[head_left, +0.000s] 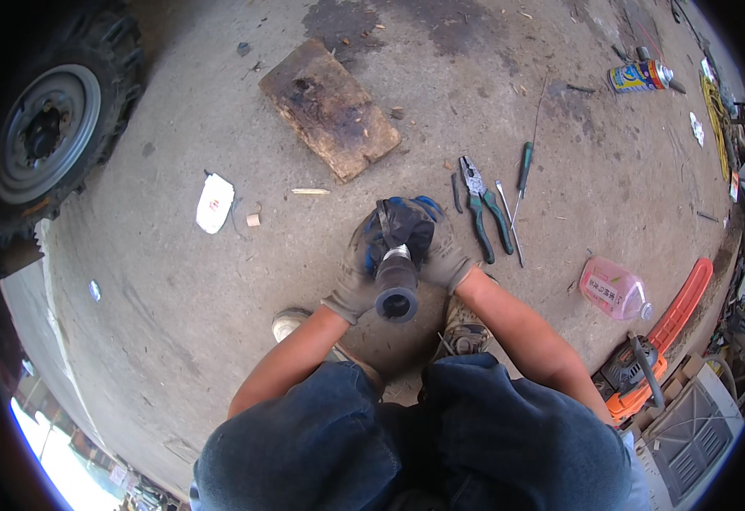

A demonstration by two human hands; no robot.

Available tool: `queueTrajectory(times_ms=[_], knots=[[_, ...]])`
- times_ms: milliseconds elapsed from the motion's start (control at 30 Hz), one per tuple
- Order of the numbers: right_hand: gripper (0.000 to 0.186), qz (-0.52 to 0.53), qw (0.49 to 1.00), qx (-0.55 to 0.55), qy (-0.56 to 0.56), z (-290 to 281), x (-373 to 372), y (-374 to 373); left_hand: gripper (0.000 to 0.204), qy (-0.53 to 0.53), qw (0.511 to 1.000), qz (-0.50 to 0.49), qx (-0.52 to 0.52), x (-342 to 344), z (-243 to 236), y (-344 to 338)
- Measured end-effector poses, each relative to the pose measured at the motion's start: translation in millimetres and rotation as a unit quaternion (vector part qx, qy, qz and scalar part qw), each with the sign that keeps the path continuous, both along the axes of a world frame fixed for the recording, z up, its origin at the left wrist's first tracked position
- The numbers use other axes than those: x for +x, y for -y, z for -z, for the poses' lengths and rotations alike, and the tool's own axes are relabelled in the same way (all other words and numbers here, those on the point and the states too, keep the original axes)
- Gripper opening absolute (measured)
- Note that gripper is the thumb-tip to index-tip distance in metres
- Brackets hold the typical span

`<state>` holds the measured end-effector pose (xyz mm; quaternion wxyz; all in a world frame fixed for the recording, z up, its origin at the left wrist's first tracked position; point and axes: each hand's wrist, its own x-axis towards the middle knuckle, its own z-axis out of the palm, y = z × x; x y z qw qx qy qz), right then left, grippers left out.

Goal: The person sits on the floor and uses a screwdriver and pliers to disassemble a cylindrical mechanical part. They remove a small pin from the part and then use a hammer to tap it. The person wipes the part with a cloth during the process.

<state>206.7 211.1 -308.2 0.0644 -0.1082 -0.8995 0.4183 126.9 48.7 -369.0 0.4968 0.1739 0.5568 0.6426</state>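
Grasped by our grey-gloved left hand [353,278] and right hand [447,255], the black, flared rubber tube [396,277] lies between them above grey concrete floor [185,324]; we judge the grip secured, work unfinished, remaining steps unclear.

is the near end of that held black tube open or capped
Open: the black tube ends in a round rim around a dark hollow, with no cap over it.
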Motion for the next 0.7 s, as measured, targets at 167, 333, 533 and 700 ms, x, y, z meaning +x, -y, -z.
queueTrajectory(times_ms=[167,333,533,700], knots=[[0.06,-0.006,1.0,-0.021,0.003,2,1,-1,0.07,0.006,1.0,-0.001,-0.001,3,8,1],[0.061,0.001,0.999,-0.042,0.02,5,3,0,0.071,-0.025,1.0,-0.001,-0.016,5,12,3],[0.062,0.001,0.998,-0.056,0.034,9,7,0,0.073,-0.053,0.998,0.012,-0.027,5,15,3],[0.06,-0.017,0.998,-0.045,0.037,8,5,0,0.072,-0.035,0.999,0.007,-0.022,5,16,3]])
